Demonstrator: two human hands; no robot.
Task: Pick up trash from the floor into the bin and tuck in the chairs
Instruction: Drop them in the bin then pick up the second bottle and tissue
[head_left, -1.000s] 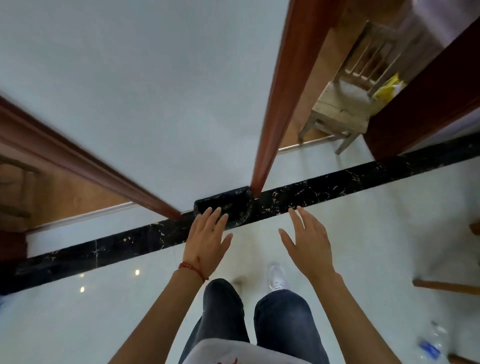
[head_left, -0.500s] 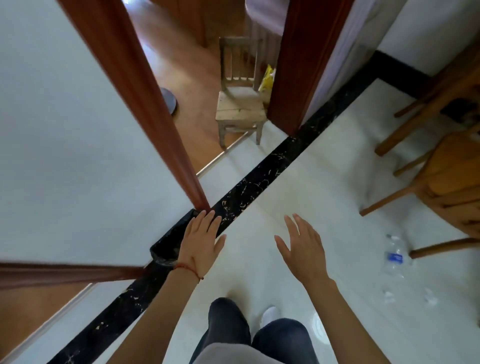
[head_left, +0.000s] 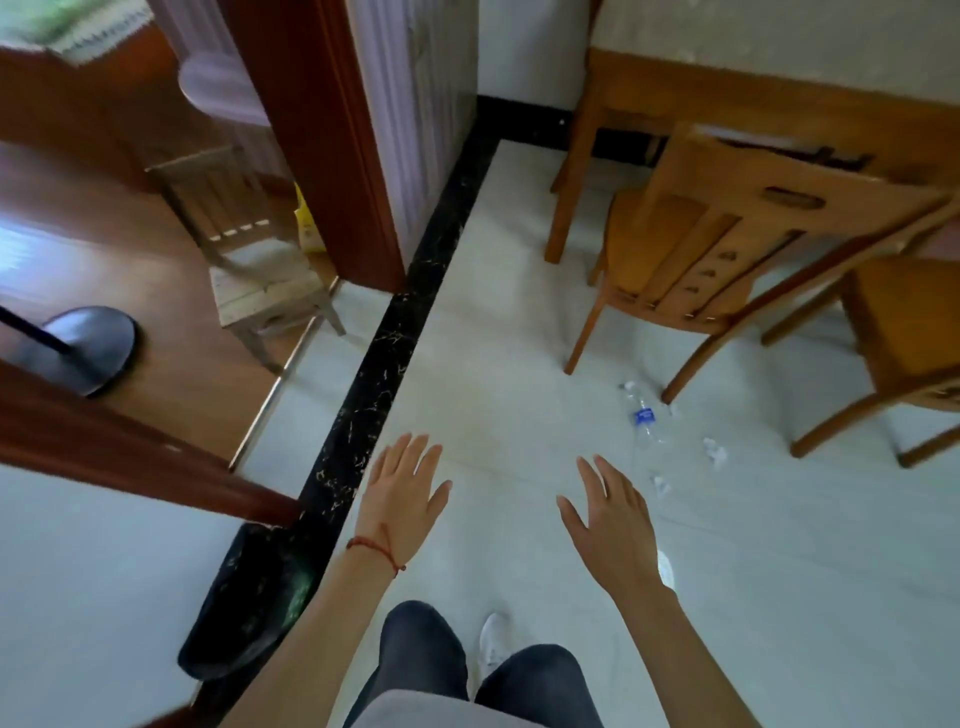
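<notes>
My left hand (head_left: 402, 491) and my right hand (head_left: 610, 517) hover over the pale floor, both empty with fingers spread. A clear plastic bottle (head_left: 644, 415) with a blue label lies on the floor ahead of my right hand. Crumpled paper bits lie around it: one (head_left: 714, 451) to its right, one (head_left: 660, 486) nearer me, one (head_left: 630, 385) at its far end. A wooden chair (head_left: 717, 249) stands pulled out from the table (head_left: 675, 88) beyond the bottle. A second chair (head_left: 904, 332) is at the right edge. The black bin (head_left: 249, 603) sits low left by my left forearm.
A black marble strip (head_left: 395, 338) runs along the floor from the bin toward the far wall. A dark red door frame (head_left: 322, 140) opens on the left into a room with a small wooden chair (head_left: 249, 249) and a black stand base (head_left: 83, 348).
The view has swung to the right. The bin has slid from between my hands to the lower left, and the bottle, paper bits and chairs have come into fuller view. My hands stay open.
</notes>
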